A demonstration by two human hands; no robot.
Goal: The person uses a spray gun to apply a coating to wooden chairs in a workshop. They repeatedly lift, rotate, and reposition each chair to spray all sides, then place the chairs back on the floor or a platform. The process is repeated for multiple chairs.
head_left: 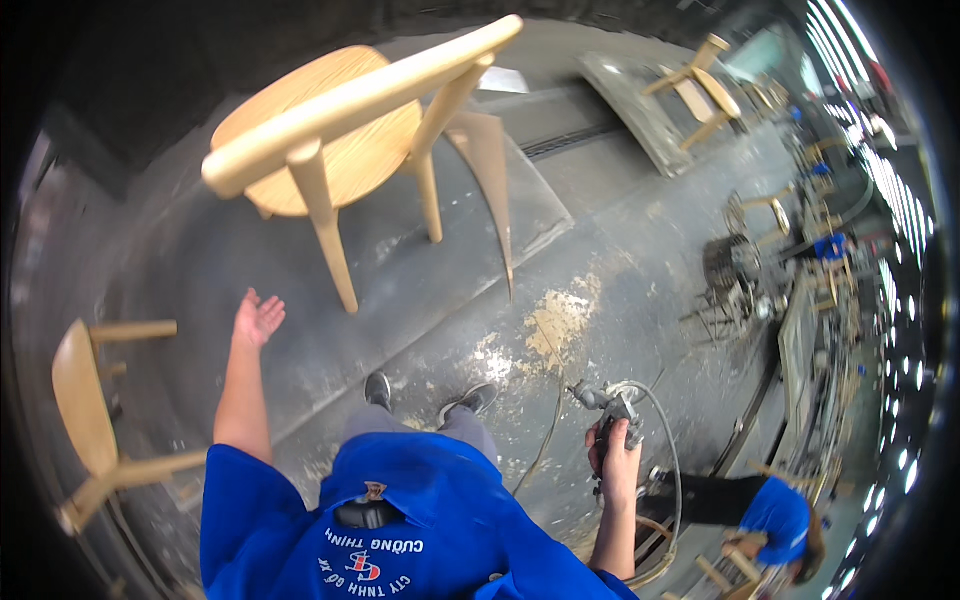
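My right hand [615,450] is wrapped round a metal spray gun [618,410], with a pale hose [668,420] curving away from it. My left hand [259,318] is held out empty, palm showing and fingers apart. Beyond it, a light wooden chair [350,130] with a round seat and a curved back rail stands on a grey platform [430,270]. A gap separates my left hand from the nearest chair leg. At the far left, another wooden chair [85,410] shows at a tilt, nearer to my left arm than to my right.
A third wooden chair [700,95] stands on a board [630,110] at the far right. Near it are a round metal machine [733,262] and more chair frames. A bent-over person in blue [778,520] works at the lower right. Pale splatter [562,315] marks the floor.
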